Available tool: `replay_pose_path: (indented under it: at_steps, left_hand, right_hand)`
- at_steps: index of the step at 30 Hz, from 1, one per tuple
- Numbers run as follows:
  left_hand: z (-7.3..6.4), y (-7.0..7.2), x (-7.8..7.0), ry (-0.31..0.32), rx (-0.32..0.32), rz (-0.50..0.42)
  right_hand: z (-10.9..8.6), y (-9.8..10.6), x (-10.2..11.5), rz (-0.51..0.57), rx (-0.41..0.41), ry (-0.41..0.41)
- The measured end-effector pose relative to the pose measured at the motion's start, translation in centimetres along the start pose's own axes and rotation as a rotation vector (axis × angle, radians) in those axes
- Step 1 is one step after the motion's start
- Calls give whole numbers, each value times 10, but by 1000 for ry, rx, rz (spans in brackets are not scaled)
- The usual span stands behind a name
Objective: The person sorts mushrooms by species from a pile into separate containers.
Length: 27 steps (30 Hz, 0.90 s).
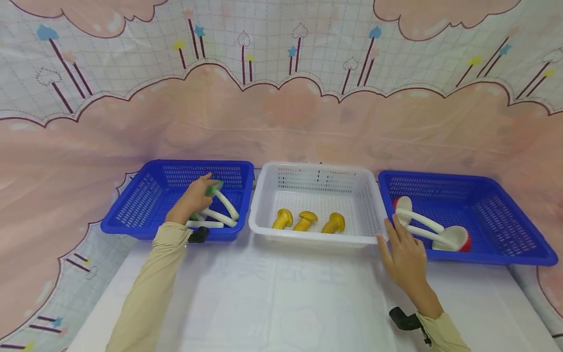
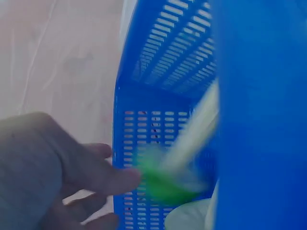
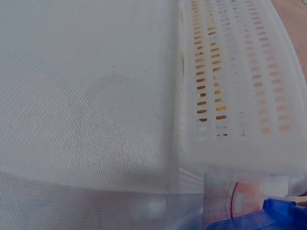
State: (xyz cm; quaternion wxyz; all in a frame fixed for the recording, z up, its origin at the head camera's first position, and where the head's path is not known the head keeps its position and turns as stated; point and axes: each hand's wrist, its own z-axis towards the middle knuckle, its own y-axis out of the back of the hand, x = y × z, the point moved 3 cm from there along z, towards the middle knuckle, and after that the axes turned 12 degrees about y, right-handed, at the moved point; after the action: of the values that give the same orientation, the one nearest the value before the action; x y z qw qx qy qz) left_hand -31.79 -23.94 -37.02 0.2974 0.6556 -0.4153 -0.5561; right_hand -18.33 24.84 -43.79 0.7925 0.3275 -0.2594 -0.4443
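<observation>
My left hand (image 1: 193, 198) is over the left blue basket (image 1: 132, 215), beside a ladle with a green bowl (image 1: 215, 187) and a white handle. In the left wrist view, that ladle's green bowl (image 2: 170, 187) is blurred near my fingertips, and the fingers are spread, not curled round it. More white-handled ladles (image 1: 217, 216) lie below it, partly hidden by the hand. My right hand (image 1: 405, 259) rests with fairly straight fingers at the right front corner of the white basket (image 1: 308, 237). Inside that basket lie three yellow toy mushrooms (image 1: 305, 221).
A second blue basket (image 1: 506, 230) on the right holds two ladles with red-backed bowls (image 1: 457, 238) and white handles. The three baskets stand in a row on a white-covered table (image 1: 281, 293). Behind them hangs a printed pink cloth (image 1: 308, 127).
</observation>
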Motion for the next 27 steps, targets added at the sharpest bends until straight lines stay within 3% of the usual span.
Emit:
replay_pose_path:
  at_steps: [4,8,16,23,27]
  left_hand:
    - [-2,-4,-2,18,71,15]
    - [-7,-7,-3,6,59,17]
    - [-26,-9,-13,-133,-72,-63]
    - [-53,-16,-28,-177,-177,-146]
    - [-64,-23,-36,-205,-238,-175]
  right_hand:
    - [2,-2,0,6,-10,9]
    - [3,-4,0,12,3,9]
    - [7,-4,-3,44,22,2]
    - [15,5,-12,183,157,-102]
    - [20,15,-14,269,171,-121]
